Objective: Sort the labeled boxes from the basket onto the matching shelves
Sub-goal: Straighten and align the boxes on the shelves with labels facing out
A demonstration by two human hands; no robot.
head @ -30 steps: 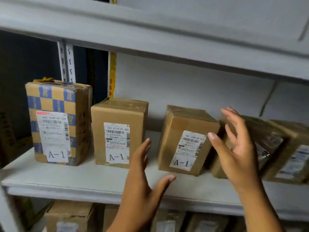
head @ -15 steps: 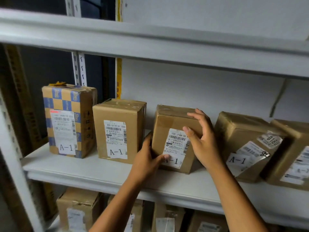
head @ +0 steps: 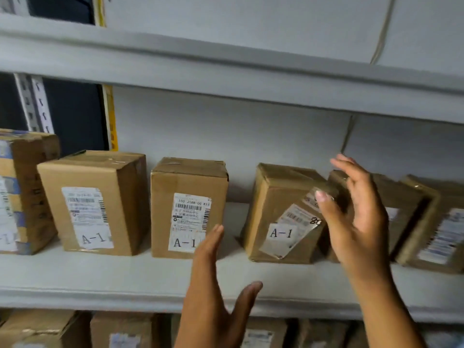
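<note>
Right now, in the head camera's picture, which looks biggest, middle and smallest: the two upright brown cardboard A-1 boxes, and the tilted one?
1. Left upright brown cardboard box, biggest.
2. Middle upright one and tilted one: look alike, no ranking.

From my seat, the checkered box (head: 15,194) is cut off by the left edge, my right hand (head: 356,217) hides much of the box behind it (head: 399,197), and the lower-shelf labels (head: 124,340) blur beyond reading.

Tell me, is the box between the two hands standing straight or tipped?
Tipped. The A-1 box leans right against its neighbour box, its left bottom edge lifted off the shelf. Neither hand holds it.
</note>
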